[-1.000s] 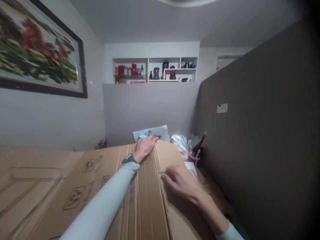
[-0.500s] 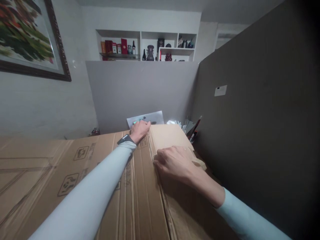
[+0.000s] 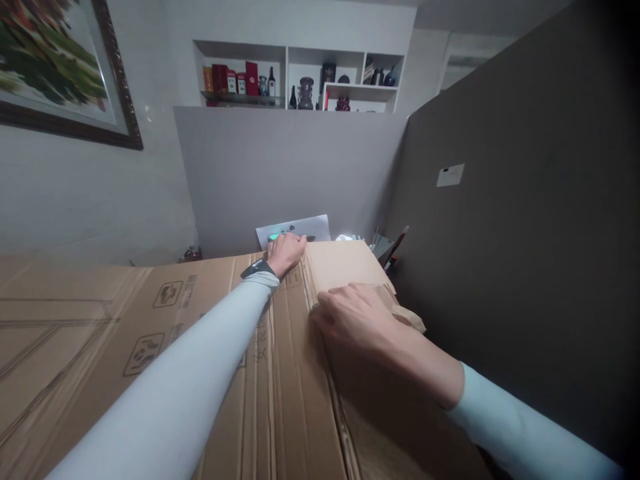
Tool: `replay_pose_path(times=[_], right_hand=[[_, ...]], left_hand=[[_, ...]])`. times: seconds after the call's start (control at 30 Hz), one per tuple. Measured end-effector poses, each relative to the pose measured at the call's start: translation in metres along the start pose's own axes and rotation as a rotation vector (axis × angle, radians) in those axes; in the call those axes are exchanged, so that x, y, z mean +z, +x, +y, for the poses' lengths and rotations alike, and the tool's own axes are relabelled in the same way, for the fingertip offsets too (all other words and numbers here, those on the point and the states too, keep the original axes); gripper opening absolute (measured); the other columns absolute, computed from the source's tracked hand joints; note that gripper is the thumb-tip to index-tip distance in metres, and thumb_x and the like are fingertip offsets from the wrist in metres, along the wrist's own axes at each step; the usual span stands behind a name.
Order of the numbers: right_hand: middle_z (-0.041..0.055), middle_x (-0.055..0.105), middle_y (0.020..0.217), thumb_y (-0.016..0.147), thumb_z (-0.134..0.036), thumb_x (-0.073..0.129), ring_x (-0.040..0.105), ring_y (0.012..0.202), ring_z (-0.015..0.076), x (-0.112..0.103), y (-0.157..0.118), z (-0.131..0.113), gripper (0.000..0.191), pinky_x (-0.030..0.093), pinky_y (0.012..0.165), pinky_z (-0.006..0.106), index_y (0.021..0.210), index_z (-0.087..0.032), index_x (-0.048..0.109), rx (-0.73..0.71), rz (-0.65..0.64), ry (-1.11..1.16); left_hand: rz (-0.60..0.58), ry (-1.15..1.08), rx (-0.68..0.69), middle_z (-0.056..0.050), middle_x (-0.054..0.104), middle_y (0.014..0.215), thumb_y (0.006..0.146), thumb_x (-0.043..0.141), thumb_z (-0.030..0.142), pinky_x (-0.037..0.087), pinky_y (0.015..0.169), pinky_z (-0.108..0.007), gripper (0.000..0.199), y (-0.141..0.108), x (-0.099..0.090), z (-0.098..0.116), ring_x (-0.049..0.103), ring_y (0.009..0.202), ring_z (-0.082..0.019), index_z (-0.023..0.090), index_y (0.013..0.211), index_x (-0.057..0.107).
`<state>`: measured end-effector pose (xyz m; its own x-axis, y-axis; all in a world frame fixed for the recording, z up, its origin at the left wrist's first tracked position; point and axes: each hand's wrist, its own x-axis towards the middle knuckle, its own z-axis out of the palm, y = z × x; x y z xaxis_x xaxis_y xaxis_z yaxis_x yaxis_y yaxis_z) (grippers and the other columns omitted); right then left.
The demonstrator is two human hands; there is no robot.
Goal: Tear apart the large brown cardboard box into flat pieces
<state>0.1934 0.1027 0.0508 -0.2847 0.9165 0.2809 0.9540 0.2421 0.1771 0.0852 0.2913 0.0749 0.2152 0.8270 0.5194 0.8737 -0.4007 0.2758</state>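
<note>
Large sheets of brown cardboard (image 3: 295, 413) with creases and printed symbols stretch out below me. At their far edge, my left hand (image 3: 287, 252), with a dark watch (image 3: 256, 268) on its wrist, is curled closed over the cardboard. Closer to me, my right hand (image 3: 357, 317) is closed at the seam where the folded cardboard layers meet, its fingertips bent onto the cardboard edge and partly hidden. A torn, bent cardboard piece (image 3: 410, 319) sticks out beside the right wrist. Pale sleeves cover both forearms.
A dark grey panel (image 3: 515, 233) stands close on the right and a lighter grey panel (image 3: 290, 167) ahead. Pens (image 3: 399, 239) and a white sheet (image 3: 320, 227) lie beyond the cardboard. Shelves (image 3: 300, 99) and a framed painting (image 3: 65, 73) are further off.
The view has tilted down slightly, so the shelves and panels sit higher and a little further right. Both hands keep nearly the same places on the cardboard.
</note>
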Motion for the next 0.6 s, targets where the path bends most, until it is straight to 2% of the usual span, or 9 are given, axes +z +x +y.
replay_pose_path(times=[0.07, 0.17, 0.33, 0.47, 0.6], right_hand=[[0.0164, 0.072, 0.078, 0.093, -0.027, 0.053, 0.068, 0.069, 0.0273, -0.001, 0.003, 0.004, 0.027, 0.038, 0.061, 0.032, 0.084, -0.013, 0.074, -0.01, -0.046, -0.029], [0.019, 0.074, 0.084, 0.092, -0.024, 0.054, 0.07, 0.075, 0.0292, -0.005, 0.015, 0.007, 0.027, 0.038, 0.06, 0.033, 0.085, -0.01, 0.076, -0.059, -0.144, -0.054], [0.0147, 0.077, 0.087, 0.083, -0.026, 0.063, 0.07, 0.072, 0.0233, -0.014, 0.032, 0.01, 0.025, 0.04, 0.056, 0.028, 0.092, -0.009, 0.079, -0.123, -0.351, -0.011], [0.0148, 0.077, 0.095, 0.088, -0.023, 0.055, 0.071, 0.081, 0.0246, -0.02, 0.024, 0.004, 0.028, 0.041, 0.061, 0.028, 0.098, -0.011, 0.078, -0.108, -0.314, -0.036], [0.018, 0.076, 0.092, 0.088, -0.017, 0.055, 0.071, 0.085, 0.0297, -0.025, 0.015, -0.011, 0.024, 0.042, 0.063, 0.032, 0.096, -0.009, 0.077, -0.1, -0.245, -0.124]], left_hand=[[0.008, 0.014, 0.0, -0.009, 0.069, 0.094, 0.103, 0.046, 0.049, 0.051, 0.095, -0.047, 0.042, 0.001, 0.001, 0.002, 0.066, 0.097, -0.024, 0.014, 0.095, 0.068], [0.015, 0.03, -0.006, -0.009, 0.069, 0.095, 0.103, 0.046, 0.048, 0.051, 0.095, -0.048, 0.041, 0.002, 0.002, 0.003, 0.066, 0.098, -0.024, 0.013, 0.097, 0.068], [-0.003, 0.028, -0.019, -0.009, 0.069, 0.095, 0.102, 0.048, 0.047, 0.052, 0.095, -0.048, 0.04, 0.002, 0.006, 0.001, 0.066, 0.097, -0.024, 0.014, 0.097, 0.068], [-0.02, 0.017, -0.029, -0.009, 0.069, 0.096, 0.103, 0.048, 0.047, 0.052, 0.095, -0.049, 0.04, 0.001, 0.008, -0.003, 0.066, 0.099, -0.024, 0.014, 0.099, 0.068], [-0.03, 0.008, -0.03, -0.009, 0.069, 0.096, 0.102, 0.048, 0.047, 0.053, 0.095, -0.048, 0.039, 0.0, 0.008, -0.003, 0.066, 0.098, -0.024, 0.014, 0.097, 0.069]])
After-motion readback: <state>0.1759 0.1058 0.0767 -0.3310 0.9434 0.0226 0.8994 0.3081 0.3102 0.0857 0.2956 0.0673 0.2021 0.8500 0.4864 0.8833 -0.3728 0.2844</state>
